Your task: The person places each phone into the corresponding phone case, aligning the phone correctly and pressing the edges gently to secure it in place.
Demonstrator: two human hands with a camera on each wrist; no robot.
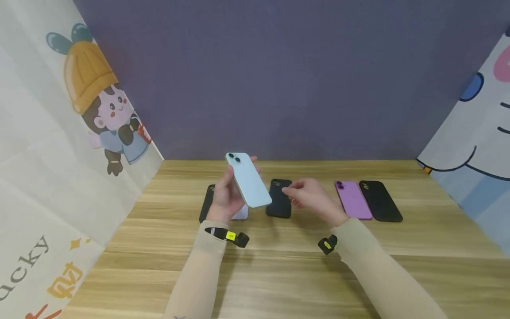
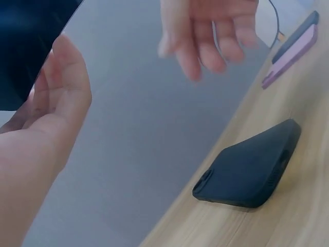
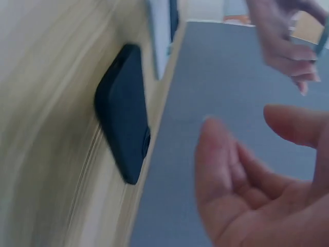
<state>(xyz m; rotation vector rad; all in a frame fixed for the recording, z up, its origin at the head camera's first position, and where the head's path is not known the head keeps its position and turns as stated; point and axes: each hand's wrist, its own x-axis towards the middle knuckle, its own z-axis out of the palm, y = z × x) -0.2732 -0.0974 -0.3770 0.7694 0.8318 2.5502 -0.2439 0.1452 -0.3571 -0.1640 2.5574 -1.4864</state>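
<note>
A pale blue phone (image 1: 251,181) is tilted in my left hand (image 1: 225,199), its twin-camera back showing in the head view. The thumb grips one long edge and fingers show at the other. In the left wrist view, the phone's dark face (image 2: 33,46) fills the top left corner. My right hand (image 1: 312,197) hovers above the table to the right of that phone. Its fingers are loosely bent, with a gap to the thumb and nothing between them in the right wrist view. Just left of this hand, a black phone case (image 1: 280,204) lies on the table, camera cutout at the far end.
At the right, a purple phone (image 1: 354,201) lies beside another black case (image 1: 381,201). Behind my left hand are a black case (image 1: 206,206) and a whitish phone (image 1: 241,214), both partly hidden. A purple-grey panel (image 1: 279,79) rises behind the wooden table (image 1: 279,274).
</note>
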